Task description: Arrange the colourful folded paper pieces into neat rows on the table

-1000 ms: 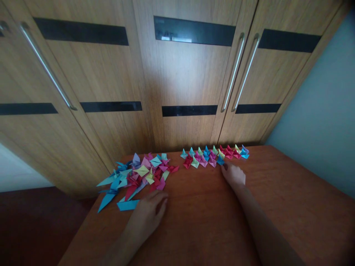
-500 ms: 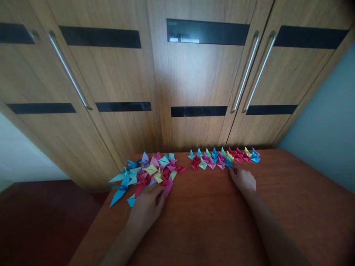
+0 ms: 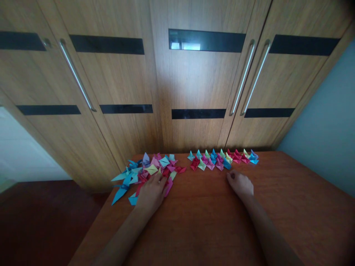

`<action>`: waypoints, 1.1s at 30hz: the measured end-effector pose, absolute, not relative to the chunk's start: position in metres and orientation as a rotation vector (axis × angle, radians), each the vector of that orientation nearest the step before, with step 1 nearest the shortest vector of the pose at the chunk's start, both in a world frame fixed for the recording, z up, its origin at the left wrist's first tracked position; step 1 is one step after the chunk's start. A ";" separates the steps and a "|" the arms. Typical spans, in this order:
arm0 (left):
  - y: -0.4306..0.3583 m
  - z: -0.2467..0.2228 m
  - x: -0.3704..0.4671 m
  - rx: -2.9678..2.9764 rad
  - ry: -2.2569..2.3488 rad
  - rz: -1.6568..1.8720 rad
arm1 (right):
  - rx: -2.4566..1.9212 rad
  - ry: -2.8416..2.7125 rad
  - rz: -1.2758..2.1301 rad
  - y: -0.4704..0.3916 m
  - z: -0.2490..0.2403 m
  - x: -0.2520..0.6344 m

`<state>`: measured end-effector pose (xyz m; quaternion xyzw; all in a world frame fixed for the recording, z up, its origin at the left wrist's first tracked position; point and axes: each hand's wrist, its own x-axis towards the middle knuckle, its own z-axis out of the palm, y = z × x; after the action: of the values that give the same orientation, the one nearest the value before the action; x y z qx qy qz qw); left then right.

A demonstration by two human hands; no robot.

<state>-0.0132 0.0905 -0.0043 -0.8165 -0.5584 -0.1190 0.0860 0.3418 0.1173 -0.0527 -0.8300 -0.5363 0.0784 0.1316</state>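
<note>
My left hand reaches over the front of a loose pile of folded paper pieces, its fingertips at a small yellow piece; the fingers are bent, and whether they grip it is unclear. A magenta piece lies beside that hand. To the right, folded pieces in many colours stand in two rows. My right hand rests on the table just in front of a blue piece in the front row, fingers curled together, with nothing visible in them.
The brown wooden table runs back to a tall wooden wardrobe with dark strips and metal handles. A pale blue wall is at the right. Dark red floor shows at the left.
My left hand has moved forward, farther over the pile. My right hand has drawn slightly back from the blue piece at the front row. The view has tilted up a little.
</note>
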 end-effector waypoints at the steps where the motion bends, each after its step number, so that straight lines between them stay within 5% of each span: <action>1: 0.092 -0.004 -0.011 -2.437 -1.648 -0.323 | -2.404 -1.553 0.228 0.117 -0.053 0.342; 12: 0.101 0.000 -0.017 -2.366 -1.688 -0.399 | -2.288 -1.522 0.260 0.119 -0.059 0.350; 19: 0.097 0.020 -0.008 -2.336 -1.929 -1.449 | -1.891 -1.162 0.322 0.114 -0.049 0.353; 24: 0.085 0.014 0.032 -2.495 -2.081 -2.333 | -1.356 -1.258 0.757 0.092 -0.038 0.293; 33: 0.067 -0.018 0.052 -2.435 -2.341 -2.722 | -1.092 -1.434 1.047 0.068 -0.035 0.222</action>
<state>0.0517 0.0670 -0.0184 -0.4639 -0.4460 -0.5185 -0.5631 0.2223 0.0679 -0.0351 -0.4523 -0.5943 0.4337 0.5042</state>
